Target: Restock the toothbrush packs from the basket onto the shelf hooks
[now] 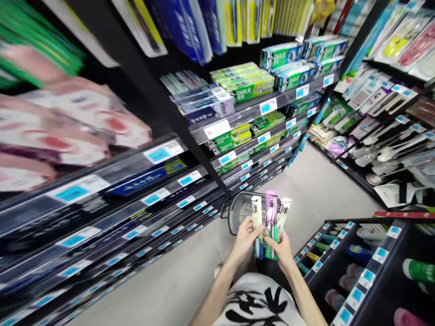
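Three packaged toothbrushes are fanned out in front of my body, held between both hands. My left hand (246, 237) is closed on a pale pack of toothbrush (256, 210) at the left, its thumb pressed on the front. Closed around the lower part of the others, my right hand (281, 249) grips a purple and green toothbrush pack (271, 208) in the middle and a whitish toothbrush pack (284, 212) tilted to the right. Just beyond and below them is a dark grey shopping basket (234, 224), partly hidden by the hands and packs.
On my left runs a long shelf with green toothpaste boxes (253, 88), blue price tags and blurred pink-white packs (78, 117). Hanging kitchen tools (384, 149) line the far right rack. A low shelf of bottles (362, 253) stands close on my right. Grey floor (306, 185) lies between.
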`<state>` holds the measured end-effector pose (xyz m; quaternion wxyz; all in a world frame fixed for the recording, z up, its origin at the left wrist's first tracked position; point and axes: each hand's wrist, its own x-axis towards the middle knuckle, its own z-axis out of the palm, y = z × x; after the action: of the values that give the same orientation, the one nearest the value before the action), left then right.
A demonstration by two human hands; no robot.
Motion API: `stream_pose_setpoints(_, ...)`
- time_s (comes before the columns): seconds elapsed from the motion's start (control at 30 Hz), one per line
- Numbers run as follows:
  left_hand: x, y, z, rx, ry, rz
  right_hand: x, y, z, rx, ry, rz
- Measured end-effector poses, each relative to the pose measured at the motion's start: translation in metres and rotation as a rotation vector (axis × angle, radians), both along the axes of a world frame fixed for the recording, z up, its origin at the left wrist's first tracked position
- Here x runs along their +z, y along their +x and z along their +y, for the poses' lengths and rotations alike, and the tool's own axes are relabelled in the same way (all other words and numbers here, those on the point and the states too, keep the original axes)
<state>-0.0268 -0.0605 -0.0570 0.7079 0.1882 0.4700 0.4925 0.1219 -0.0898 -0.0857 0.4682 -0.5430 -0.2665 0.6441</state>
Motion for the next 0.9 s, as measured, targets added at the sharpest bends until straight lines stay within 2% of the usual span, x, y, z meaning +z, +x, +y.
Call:
stream_pose_setpoints(0.17,0.046,-0.060,-0.058,0.112,0.096,0.191,0.021,-0.070,-0.063,0.103,0.077,-0.105)
stream_pose_setpoints(0.33,0.082,-0.145,-0.126,0.261,0.157,0.240,0.040,-0.161,-0.119,0.168,0.116,0.051)
stream_pose_setpoints(0.43,0.100,-0.192,-0.163,0.235,0.265,0.220,0.052,-0.206,-0.144,0.173,0.100,0.105)
stream_pose_setpoints(0.53,0.117,-0.226,-0.193,0.154,0.337,0.182,0.062,-0.237,-0.166,0.145,0.128,0.115)
stream_pose_setpoints(0.7,0.136,-0.255,-0.220,0.136,0.348,0.176,0.080,-0.264,-0.196,0.129,0.181,0.108)
stream_pose_setpoints(0.8,0.144,-0.259,-0.223,0.142,0.372,0.186,0.094,-0.266,-0.205,0.123,0.199,0.075)
stream_pose_setpoints(0.9,0.150,-0.252,-0.221,0.175,0.421,0.195,0.105,-0.260,-0.203,0.135,0.192,0.026)
